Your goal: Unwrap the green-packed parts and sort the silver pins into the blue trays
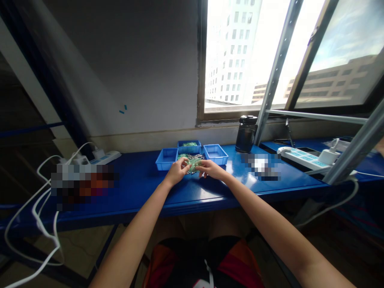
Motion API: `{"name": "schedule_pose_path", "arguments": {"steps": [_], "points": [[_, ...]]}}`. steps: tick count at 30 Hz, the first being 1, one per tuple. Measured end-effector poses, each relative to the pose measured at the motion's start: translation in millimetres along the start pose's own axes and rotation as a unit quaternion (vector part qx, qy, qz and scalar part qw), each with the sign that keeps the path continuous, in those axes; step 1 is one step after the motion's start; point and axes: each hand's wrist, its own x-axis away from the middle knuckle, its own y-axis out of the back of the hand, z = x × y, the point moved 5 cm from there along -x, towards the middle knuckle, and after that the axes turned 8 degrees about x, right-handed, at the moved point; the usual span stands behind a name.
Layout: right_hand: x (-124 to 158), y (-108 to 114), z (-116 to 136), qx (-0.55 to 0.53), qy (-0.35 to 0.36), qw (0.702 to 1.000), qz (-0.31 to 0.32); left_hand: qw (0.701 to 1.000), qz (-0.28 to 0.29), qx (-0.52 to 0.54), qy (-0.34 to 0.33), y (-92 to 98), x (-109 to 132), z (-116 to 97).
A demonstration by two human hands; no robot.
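Observation:
My left hand [178,173] and my right hand [212,169] meet over the table, fingers closed and pinching a pale green translucent piece [194,164] between them. It looks like thin plastic; its exact kind is too small to make out. Right under and behind it lies a heap of thin, shiny metal pieces [189,171], partly hidden by my fingers. Around the heap stand three shallow blue bins: the left one [162,165] beside my left hand, the back one [180,145] with more green pieces inside, and the right one [222,160] just beyond my right hand.
A dark lidded jug [246,134] stands at the back right of the blue table [135,186]. White power strips lie at the right [303,158] and left [109,157], with loose white cables [37,214] at the left edge. A metal post [277,72] rises by the window.

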Motion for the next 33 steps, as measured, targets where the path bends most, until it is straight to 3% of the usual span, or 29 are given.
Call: {"name": "schedule_pose_path", "arguments": {"steps": [8, 14, 22, 28, 33], "points": [[3.4, 15.3, 6.0, 0.198, 0.046, 0.973, -0.114, 0.999, 0.002, -0.044, -0.024, 2.5, -2.3, 1.4], [2.7, 12.6, 4.5, 0.104, 0.016, 0.991, -0.081, 0.993, -0.027, -0.091, -0.065, 6.9, -0.7, -5.8], [4.4, 15.9, 9.1, -0.072, -0.011, 0.994, -0.084, 0.999, -0.008, -0.022, -0.037, 5.0, 4.9, -12.2], [0.0, 12.5, 0.6, -0.008, 0.017, 0.996, -0.089, 0.997, -0.029, -0.049, -0.042, 6.7, 0.2, -5.9], [-1.6, 10.6, -4.4, 0.017, 0.028, 0.995, -0.094, 0.998, -0.041, 0.037, -0.007, 7.7, -2.5, 1.5]]}}
